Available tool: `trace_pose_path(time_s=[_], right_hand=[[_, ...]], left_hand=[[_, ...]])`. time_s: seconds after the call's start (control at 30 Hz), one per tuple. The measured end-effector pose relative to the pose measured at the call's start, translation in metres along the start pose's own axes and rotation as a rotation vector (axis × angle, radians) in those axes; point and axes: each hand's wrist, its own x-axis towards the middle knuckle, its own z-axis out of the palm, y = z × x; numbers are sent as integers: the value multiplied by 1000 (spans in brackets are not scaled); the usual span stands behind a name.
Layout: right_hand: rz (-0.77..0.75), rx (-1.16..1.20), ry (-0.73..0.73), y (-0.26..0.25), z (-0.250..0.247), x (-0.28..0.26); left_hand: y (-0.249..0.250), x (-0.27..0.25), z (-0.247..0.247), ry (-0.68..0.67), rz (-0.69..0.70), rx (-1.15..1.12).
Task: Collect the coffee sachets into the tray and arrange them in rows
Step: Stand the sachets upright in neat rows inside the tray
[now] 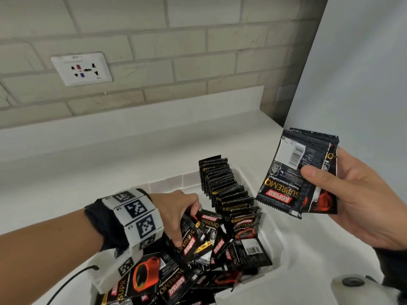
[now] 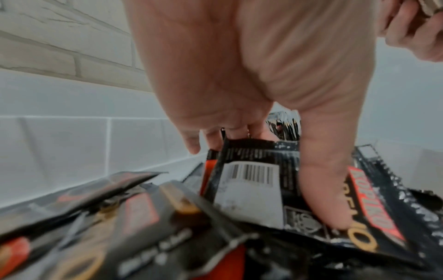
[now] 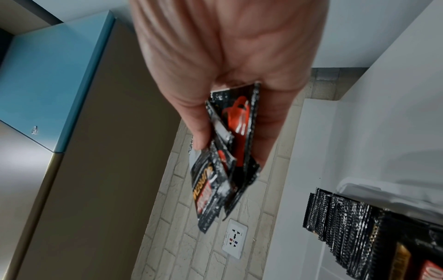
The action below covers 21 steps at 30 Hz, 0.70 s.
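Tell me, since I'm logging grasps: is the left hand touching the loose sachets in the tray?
Touching. Left wrist view: left hand pinches a barcode-side sachet.

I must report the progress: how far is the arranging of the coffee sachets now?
Done: one upright row stands along the tray. In hand: the right hand holds a stack; the left hand grips sachets from the loose pile. Left: that pile.

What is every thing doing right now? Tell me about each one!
left hand: reaching into the pile, gripping loose sachets.
right hand: holding a bunch of sachets up in the air.
bunch of sachets: held together, above the counter.
row of sachets: standing upright in the tray.
loose sachets: jumbled in a heap.
tray: white, partly filled.
wall socket: nothing plugged in.
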Motion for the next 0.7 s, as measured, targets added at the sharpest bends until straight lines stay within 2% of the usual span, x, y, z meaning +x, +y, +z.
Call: trace_pose_path(time_s=[0.13, 0.3, 0.4, 0.7], right_hand=[[4, 4, 7, -1, -1, -1], [2, 5, -33, -1, 2, -4], [-3, 11, -52, 0, 4, -5], [11, 10, -28, -1, 6, -6]], left_hand=[[-2, -7, -8, -14, 2, -106], [-7, -24, -17, 14, 22, -17], [-14, -33, -21, 78, 55, -27], [-37, -71, -38, 287, 137, -323]])
